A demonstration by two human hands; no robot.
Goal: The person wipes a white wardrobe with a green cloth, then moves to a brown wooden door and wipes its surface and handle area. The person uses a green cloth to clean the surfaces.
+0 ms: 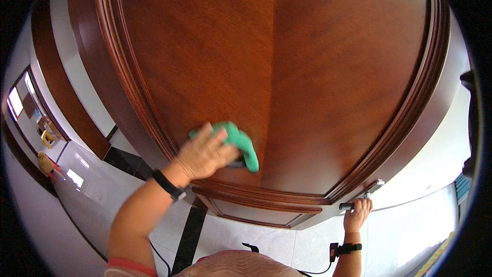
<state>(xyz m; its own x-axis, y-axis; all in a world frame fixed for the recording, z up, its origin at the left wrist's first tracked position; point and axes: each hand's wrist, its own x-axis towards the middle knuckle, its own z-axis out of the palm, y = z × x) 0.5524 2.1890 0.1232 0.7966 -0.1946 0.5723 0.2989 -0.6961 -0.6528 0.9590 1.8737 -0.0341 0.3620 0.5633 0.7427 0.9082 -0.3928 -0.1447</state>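
My left hand (209, 152), blurred by motion, presses a green cloth (241, 142) against the large wooden door (215, 65), low on its left half. The cloth is bunched and sticks out past my fingers and thumb. Down at the right edge of the door, my right hand (357, 213) is closed around the metal door handle (348, 206). Each wrist wears a black strap; a small device with a cable sits on the right one.
Raised moulding (130, 69) frames the door panel. Grey tiled floor (238, 234) with black strips lies below. At the far left are a doorway (29, 96), a yellow stool (48, 138) and a broom-like object (46, 162). A white wall stands at right.
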